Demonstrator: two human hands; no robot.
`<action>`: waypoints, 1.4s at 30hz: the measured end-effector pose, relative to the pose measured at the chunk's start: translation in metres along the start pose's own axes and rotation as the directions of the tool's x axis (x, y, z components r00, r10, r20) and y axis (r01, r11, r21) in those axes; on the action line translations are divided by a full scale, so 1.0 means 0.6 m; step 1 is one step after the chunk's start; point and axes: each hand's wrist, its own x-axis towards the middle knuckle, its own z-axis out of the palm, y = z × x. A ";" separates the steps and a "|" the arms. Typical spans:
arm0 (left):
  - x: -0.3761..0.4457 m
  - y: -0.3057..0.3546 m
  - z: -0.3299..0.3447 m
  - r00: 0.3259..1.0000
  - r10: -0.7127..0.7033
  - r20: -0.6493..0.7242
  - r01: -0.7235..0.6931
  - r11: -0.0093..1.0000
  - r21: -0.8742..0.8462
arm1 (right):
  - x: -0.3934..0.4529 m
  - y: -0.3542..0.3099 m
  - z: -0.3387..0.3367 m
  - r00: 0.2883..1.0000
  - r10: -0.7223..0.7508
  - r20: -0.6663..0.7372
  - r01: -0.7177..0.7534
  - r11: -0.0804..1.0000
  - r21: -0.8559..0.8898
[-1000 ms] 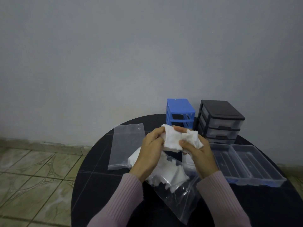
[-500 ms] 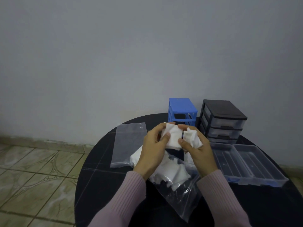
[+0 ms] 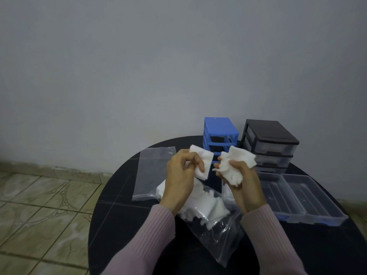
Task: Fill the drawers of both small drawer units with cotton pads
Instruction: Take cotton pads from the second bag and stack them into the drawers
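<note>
**A:** Start with the biggest things. What did the room look like?

**B:** A plain grey wall [image 3: 178, 66] stood behind the round black table [image 3: 123, 215], and beige patterned floor tiles [image 3: 39, 215] lay to the left of the table. On the table, at its far edge, stood the black drawer unit [image 3: 272, 143] with the blue drawer unit [image 3: 220, 132] just to its left. Two clear drawers [image 3: 301, 199] lay pulled out in front of the black unit, side by side and apparently bare.

**A:** And the cotton pads?

**B:** Most sat in an open plastic bag [image 3: 216, 231] in front of the blue unit. A flat, seemingly empty bag [image 3: 153, 171] lay to its left. Above the open bag, the left hand [image 3: 182, 175] pinched one cotton pad [image 3: 202, 161] between curled fingers and thumb, while the right hand [image 3: 242, 179] was clamped round a crumpled bunch of pads [image 3: 234, 165]. The two lots were just apart.

**A:** What might have gone wrong from there?

**B:** I'd have judged the bunch the weak point. Light pads held loosely above the bag could slip out, and any drifting past the table's left edge would land on the tiles. Crumpled pads might also sit too high in a shallow drawer and snag when it slid back into its unit.
</note>
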 end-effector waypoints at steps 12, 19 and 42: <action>-0.011 0.032 0.009 0.995 -0.018 0.099 0.041 0.973 -0.229 | -0.011 0.000 0.004 0.982 -0.035 0.184 0.101 0.927 -0.360; 0.001 0.012 0.004 1.000 -0.001 -0.028 -0.002 0.992 -0.126 | -0.008 0.004 0.005 0.977 -0.131 0.168 0.180 0.929 -0.324; 0.009 -0.004 0.005 0.994 -0.105 0.001 0.103 0.972 -0.213 | 0.001 0.007 -0.006 0.929 -0.359 0.088 0.365 0.853 -0.374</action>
